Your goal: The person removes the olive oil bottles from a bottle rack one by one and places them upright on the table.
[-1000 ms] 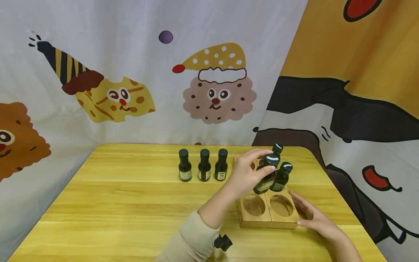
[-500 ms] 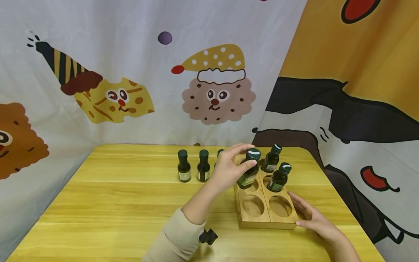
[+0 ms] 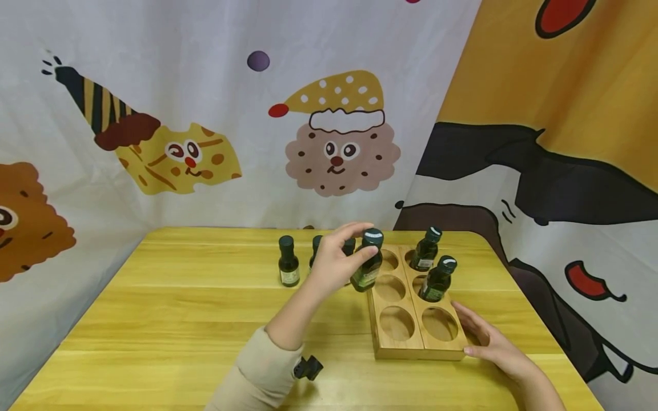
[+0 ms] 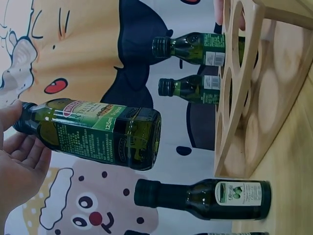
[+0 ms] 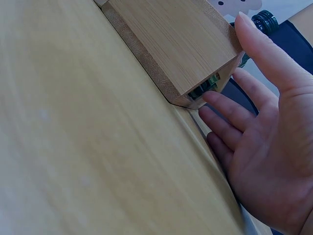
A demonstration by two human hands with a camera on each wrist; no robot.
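My left hand (image 3: 331, 262) grips a small green olive oil bottle (image 4: 107, 132) by its capped neck, thumb on one side and fingers on the other. The bottle is in the air, just left of a wooden rack (image 3: 418, 354) with two rows of round holes. Two similar bottles, a far one (image 3: 425, 254) and a nearer one (image 3: 438, 281), stand in the right row's holes. At the rack's front right corner, my right hand (image 3: 493, 342) touches the wood with the thumb tip (image 5: 247, 24), its fingers extended along the side.
Left of the rack, three slimmer dark bottles stand in a row on the wooden table (image 3: 180, 319); the leftmost bottle (image 3: 289, 268) shows fully, the others are partly behind my left hand. A printed curtain (image 3: 205, 57) hangs behind the table.
My left hand has carried the green bottle leftward from over the rack's right row, across the left row, to beyond the rack's left edge. The right hand has stayed at the corner.
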